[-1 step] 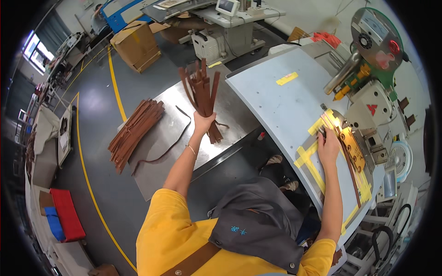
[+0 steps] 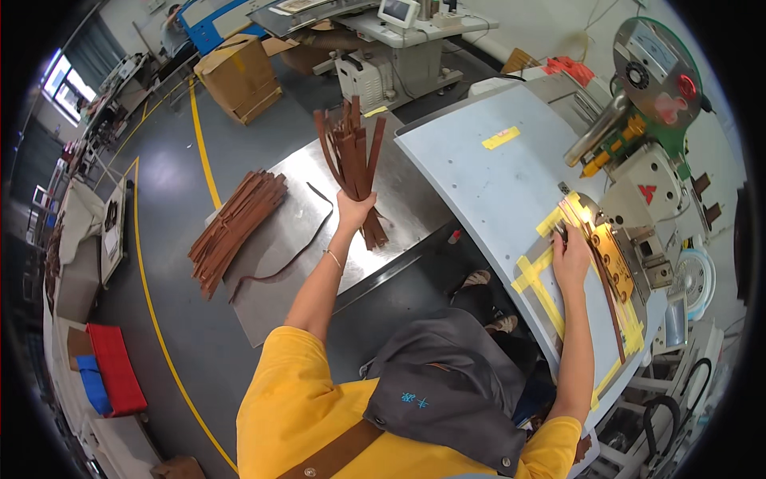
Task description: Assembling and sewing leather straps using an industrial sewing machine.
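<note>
My left hand [image 2: 353, 211] is closed round the lower part of a bundle of brown leather strips [image 2: 349, 156], held up over a metal table [image 2: 399, 191]. The strips' upper ends fan apart. My right hand [image 2: 570, 257] is at the taped work area of a sewing machine [image 2: 638, 191], fingers bent together over a small dark object [image 2: 562, 230] whose kind I cannot make out. Close beside that hand a long brown strip [image 2: 613, 307] runs along the yellow metal guide [image 2: 614, 262] toward me. The machine's lamp glares near the needle area, hiding detail there.
A second pile of brown strips [image 2: 237, 231] lies on the metal table's left side, near a loose dark strip [image 2: 299, 254]. Yellow tape [image 2: 533, 275] marks the pale machine tabletop [image 2: 479, 152]. Beyond stands a cardboard box [image 2: 239, 78]; a red bin [image 2: 117, 370] is at left.
The whole view shifts very slightly. My left hand and its bundle of leather strips tip a little to the right; my right hand stays at the same spot on the machine.
</note>
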`<move>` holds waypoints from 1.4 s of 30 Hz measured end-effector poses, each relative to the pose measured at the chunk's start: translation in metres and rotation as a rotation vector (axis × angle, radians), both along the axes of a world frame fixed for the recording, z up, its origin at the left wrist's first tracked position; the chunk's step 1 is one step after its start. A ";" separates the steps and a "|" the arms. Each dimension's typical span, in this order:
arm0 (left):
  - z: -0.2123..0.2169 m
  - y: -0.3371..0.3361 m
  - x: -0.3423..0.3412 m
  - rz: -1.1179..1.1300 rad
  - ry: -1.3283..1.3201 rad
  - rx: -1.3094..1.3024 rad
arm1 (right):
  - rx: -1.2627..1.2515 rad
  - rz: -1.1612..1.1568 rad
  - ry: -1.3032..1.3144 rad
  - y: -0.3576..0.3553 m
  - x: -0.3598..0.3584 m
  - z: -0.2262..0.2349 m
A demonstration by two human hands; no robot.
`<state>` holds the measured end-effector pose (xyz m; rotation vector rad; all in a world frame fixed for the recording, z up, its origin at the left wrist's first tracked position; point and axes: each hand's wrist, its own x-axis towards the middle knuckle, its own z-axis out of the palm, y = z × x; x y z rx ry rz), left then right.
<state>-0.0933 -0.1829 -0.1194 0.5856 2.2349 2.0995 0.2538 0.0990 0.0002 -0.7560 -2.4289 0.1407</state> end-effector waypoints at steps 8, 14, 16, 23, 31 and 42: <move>-0.026 0.000 0.018 -0.028 -0.010 -0.055 | -0.056 -0.036 -0.047 -0.002 -0.003 0.003; 0.003 -0.009 0.012 0.176 -0.220 0.234 | -0.039 -0.029 -0.026 0.006 0.007 -0.007; -0.008 -0.020 0.000 0.285 -0.287 0.281 | 0.016 -0.020 -0.029 0.010 0.014 -0.007; -0.137 -0.148 -0.033 0.626 -0.616 -0.375 | -0.031 -0.024 0.021 -0.009 -0.010 0.006; -0.127 -0.129 -0.025 0.807 -0.405 -1.004 | -0.324 -0.008 -0.055 -0.011 0.015 0.030; -0.107 -0.135 0.013 0.681 -0.140 -1.413 | -0.581 -0.029 -0.032 -0.008 0.045 0.035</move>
